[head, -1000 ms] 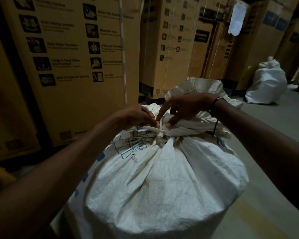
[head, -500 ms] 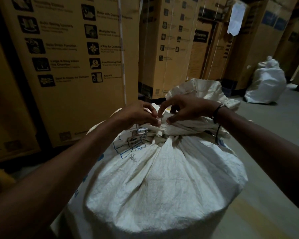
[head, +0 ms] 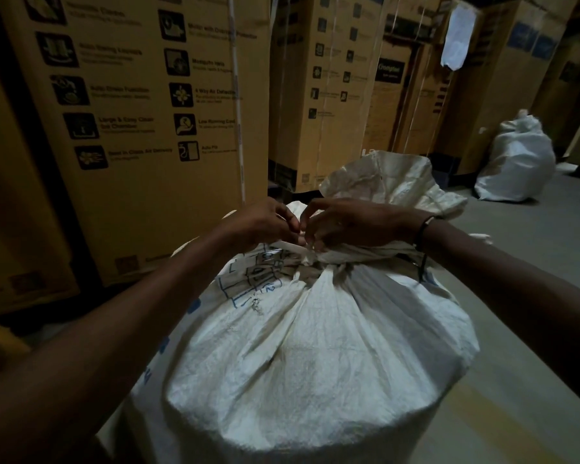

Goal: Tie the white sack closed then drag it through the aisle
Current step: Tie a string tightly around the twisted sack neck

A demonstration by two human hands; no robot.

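Now white sack (head: 302, 346) stands on floor (head: 516, 296), neck bunched. Left hand (head: 262, 224) and right hand (head: 345, 226) both pinch white tie strip (head: 290, 246) at neck. Knot not done. Dragging not begun.

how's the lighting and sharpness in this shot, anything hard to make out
Head view: dim and warm; the sack is the brightest thing, both forearms nearly black. Box print is soft, edges bow from the wide lens. Left hand and right hand shadow the knot.

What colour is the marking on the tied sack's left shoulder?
Blue, on the white sack; head view, the only one.
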